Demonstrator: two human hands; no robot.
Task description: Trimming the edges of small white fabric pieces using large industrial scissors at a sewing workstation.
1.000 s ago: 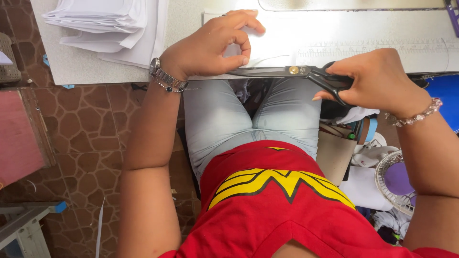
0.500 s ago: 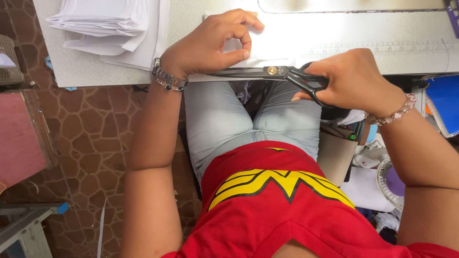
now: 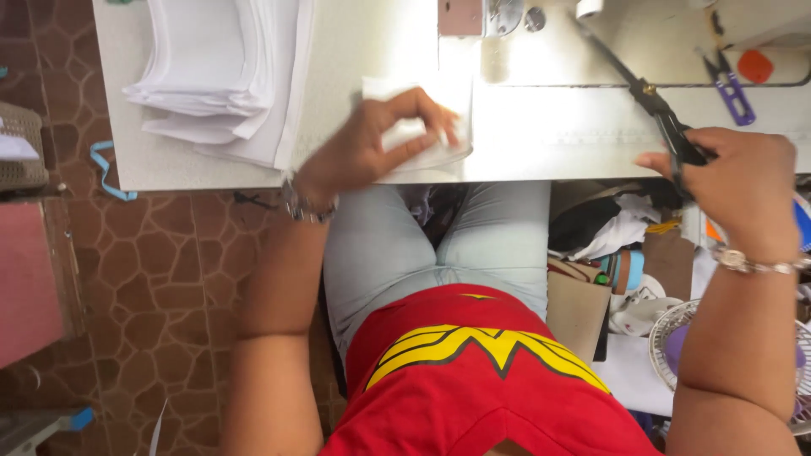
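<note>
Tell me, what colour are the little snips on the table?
Purple snips, seen in the head view.

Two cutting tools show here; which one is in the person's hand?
The large black-handled scissors, gripped by the right hand, blades pointing up-left across the table. The small purple snips lie untouched by the orange thing.

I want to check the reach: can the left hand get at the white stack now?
Probably yes. The left hand holds a white piece beside the stack, with only bare table between them.
</note>
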